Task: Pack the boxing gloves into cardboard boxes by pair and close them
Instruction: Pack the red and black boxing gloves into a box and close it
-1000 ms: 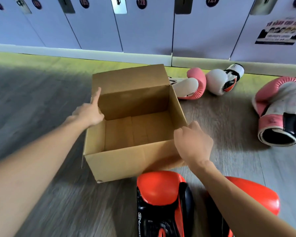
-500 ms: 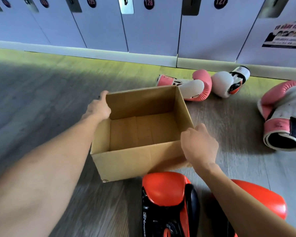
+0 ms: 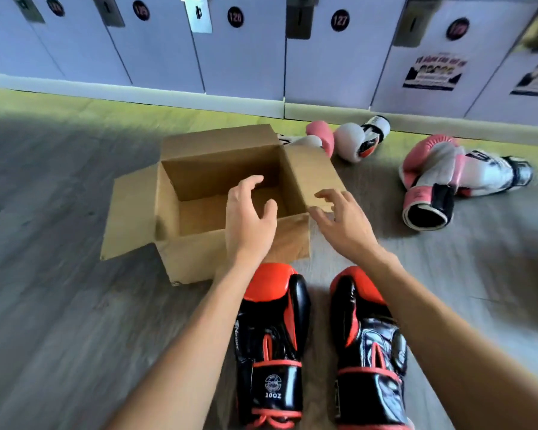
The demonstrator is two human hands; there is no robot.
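An open cardboard box stands on the floor with its flaps spread out and nothing inside. My left hand hovers over its near wall, fingers relaxed, holding nothing. Just right of the box's near right corner is my right hand, fingers spread and empty. Two red and black boxing gloves lie side by side in front of the box, the left one and the right one, under my forearms. Pink and white gloves lie to the right, more of them behind the box.
A row of numbered locker doors runs along the back above a pale plinth. The grey wood floor stretches to the left of the box.
Both hands let go of the box edges and drew back toward me over its near side. The side flaps now lie spread outward. The view tilted down, showing more of the red gloves.
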